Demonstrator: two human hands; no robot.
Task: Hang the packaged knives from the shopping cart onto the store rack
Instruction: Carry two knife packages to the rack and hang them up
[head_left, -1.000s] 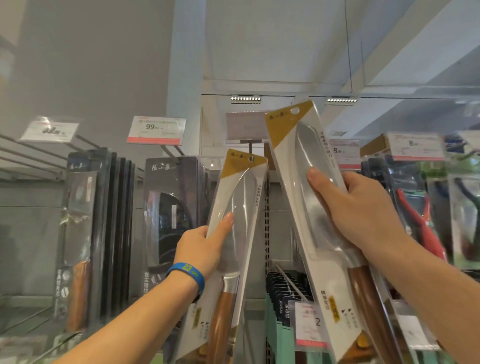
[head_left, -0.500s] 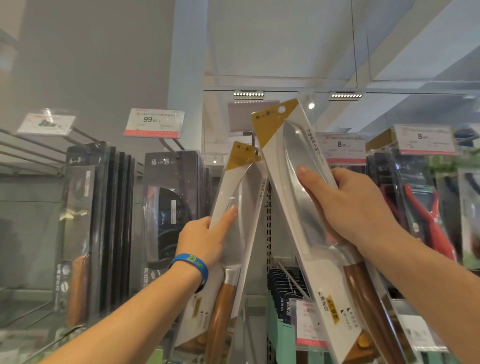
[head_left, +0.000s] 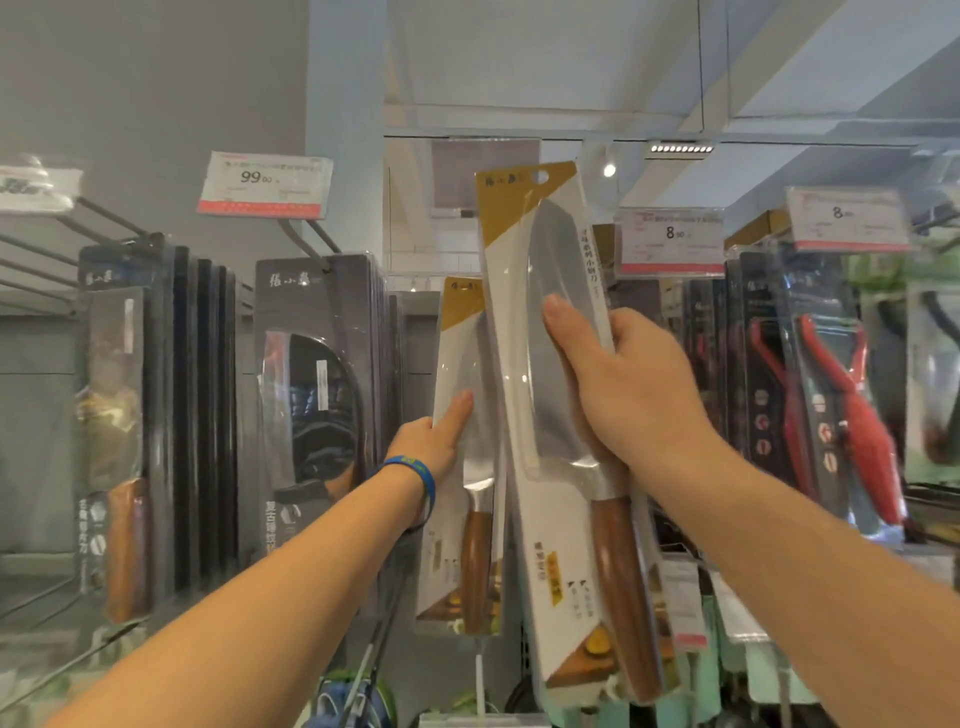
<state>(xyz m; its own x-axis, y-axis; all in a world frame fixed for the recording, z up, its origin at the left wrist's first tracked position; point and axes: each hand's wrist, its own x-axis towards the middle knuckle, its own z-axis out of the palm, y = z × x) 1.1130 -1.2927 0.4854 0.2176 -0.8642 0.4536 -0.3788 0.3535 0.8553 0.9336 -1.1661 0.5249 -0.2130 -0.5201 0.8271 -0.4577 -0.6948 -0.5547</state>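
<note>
The raised knife pack (head_left: 519, 322) is not yet on the rack. The right hand (head_left: 639, 395) holds it high and a little tilted, the fingers (head_left: 558, 317) wrapped around the right edge of its blister, over the blade. Its hang hole (head_left: 540, 177) is free, with no hook through it.

Just left of this pack, and partly behind it, is a second knife pack (head_left: 462, 364), lower and nearly upright. The left hand (head_left: 434, 441), with a blue wristband (head_left: 415, 467), grips its left edge: one finger lies on the front and the others are hidden behind. I cannot tell if a hook carries this second pack already, because its top is half covered. I judge that one pack is hung or almost hung and the raised one is left to do. The shopping cart cannot be recognised here, so how many packs remain is unknown.

Above and behind the raised pack's top stands a grey tag plate (head_left: 483, 171); the hook is probably under it, but I do not see the tip. Room is narrow. Left of the raised pack, beyond the second one, hang black boxed knives (head_left: 317, 364) under a 99 price tag (head_left: 265, 184). To its right are a price tag (head_left: 670, 239) and packs of red tools (head_left: 841, 405), near the right forearm. Open room is only toward the person and upward.
</note>
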